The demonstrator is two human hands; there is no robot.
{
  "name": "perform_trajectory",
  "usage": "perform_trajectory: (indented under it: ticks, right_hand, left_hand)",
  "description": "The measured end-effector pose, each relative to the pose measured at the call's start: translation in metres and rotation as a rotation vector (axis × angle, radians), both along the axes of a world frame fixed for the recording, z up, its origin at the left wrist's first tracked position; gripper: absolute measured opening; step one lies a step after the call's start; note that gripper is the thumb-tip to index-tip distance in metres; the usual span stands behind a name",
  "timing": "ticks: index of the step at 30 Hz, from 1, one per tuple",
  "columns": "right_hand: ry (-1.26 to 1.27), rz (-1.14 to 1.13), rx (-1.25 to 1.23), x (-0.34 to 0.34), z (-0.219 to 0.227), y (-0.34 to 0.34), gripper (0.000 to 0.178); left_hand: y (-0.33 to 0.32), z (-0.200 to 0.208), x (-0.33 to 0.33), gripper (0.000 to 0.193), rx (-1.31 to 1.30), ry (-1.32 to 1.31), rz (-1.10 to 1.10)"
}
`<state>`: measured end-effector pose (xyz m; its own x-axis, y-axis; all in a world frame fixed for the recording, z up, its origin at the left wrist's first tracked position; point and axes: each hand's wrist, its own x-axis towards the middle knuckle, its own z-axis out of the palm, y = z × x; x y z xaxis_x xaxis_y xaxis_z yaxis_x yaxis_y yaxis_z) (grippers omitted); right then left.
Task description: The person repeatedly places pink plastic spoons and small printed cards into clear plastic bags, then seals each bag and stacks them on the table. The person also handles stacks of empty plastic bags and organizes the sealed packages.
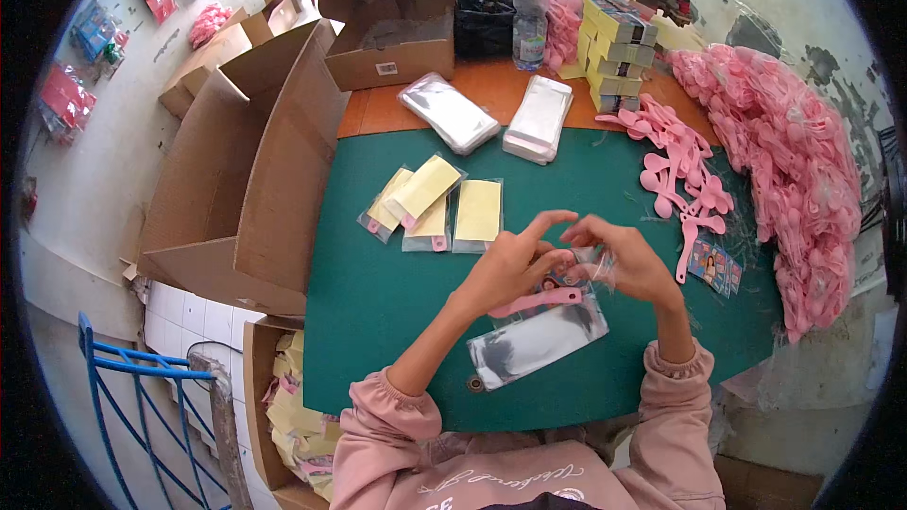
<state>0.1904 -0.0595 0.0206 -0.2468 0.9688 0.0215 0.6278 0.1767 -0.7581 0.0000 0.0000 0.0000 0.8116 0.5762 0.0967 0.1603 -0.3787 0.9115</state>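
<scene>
Over the green table my left hand (515,264) and my right hand (628,264) meet, fingertips nearly touching. My right hand pinches a crinkled clear plastic sleeve (605,269). The fingers of my left hand are curled, its index finger arched; what they pinch is hidden. A colourful printed card (551,281) shows partly beneath the fingers. Just below my left hand is a pink plastic spoon (539,302), its far part covered by the hand. Closer to me lies a stack of clear plastic sleeves (539,345), glossy and slightly turned.
Packed sleeves with yellow cards (479,212) lie left of my hands, two bundles of sleeves (449,113) beyond. On the right are loose pink spoons (675,165), printed cards (715,267) and a big heap of bagged spoons (794,170). Open cardboard boxes (283,170) flank the table's left side.
</scene>
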Motion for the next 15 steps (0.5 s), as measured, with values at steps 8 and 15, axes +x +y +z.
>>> perform_trajectory:
  ticks: [8, 15]
  right_hand:
    - [0.624, -0.208, -0.213, 0.017, -0.047, 0.006, 0.014]
    - [0.422, -0.097, -0.304, 0.025, -0.036, 0.001, 0.014]
  left_hand:
    - [0.024, -0.047, -0.03, 0.044, -0.508, -0.128, -0.068]
    - [0.023, -0.04, -0.027, 0.061, -0.482, -0.076, -0.065]
